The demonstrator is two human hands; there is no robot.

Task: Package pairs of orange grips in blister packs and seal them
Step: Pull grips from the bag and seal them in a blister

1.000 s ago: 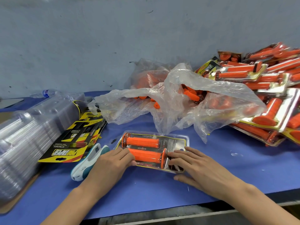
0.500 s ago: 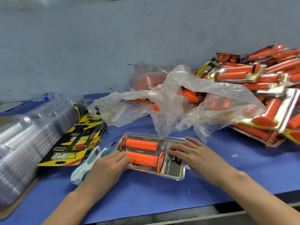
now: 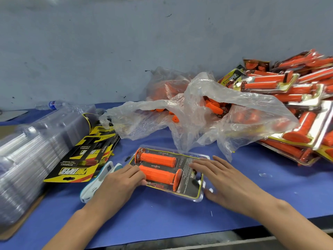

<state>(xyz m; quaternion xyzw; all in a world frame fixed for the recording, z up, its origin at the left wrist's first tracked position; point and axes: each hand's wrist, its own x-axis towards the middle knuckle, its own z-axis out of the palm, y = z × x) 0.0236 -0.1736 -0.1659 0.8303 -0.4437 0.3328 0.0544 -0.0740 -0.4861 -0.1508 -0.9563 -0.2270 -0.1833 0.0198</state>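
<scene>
the blister pack [image 3: 189, 186] lies flat on the blue table cover [image 3: 162, 219], close to the cover's front edge. it is a clear shell over a black card with a yellow border. two orange grips sit inside it side by side, lengthwise across the pack: the near grip [image 3: 158, 175] has its flange towards the pack's right, the far grip [image 3: 156, 159] has its flange at the pack's left.

the left hand [image 3: 117, 186] is at the pack's left end, fingers together and bent, tips touching the shell beside the near grip's plain end. the right hand [image 3: 228, 183] lies over the pack's right end, fingers straight and slightly spread on the printed part, thumb by the near right corner (whether it hooks under the rim cannot be told). neither hand wraps a grip.

bare blue cover shows in front of the pack and to its right. just left of the pack, partly under the left hand, lies a white and teal hand tool [image 3: 97, 183]. further left are a stack of printed cards [image 3: 81, 159] and a long stack of clear shells [image 3: 36, 150]. right behind the pack a crumpled plastic bag [image 3: 198, 114] nearly reaches its far edge; loose orange grips show inside the bag. to the pack's far right is a pile of filled packs [image 3: 297, 105], and to the far left a water bottle [image 3: 52, 105] lies by the wall.
</scene>
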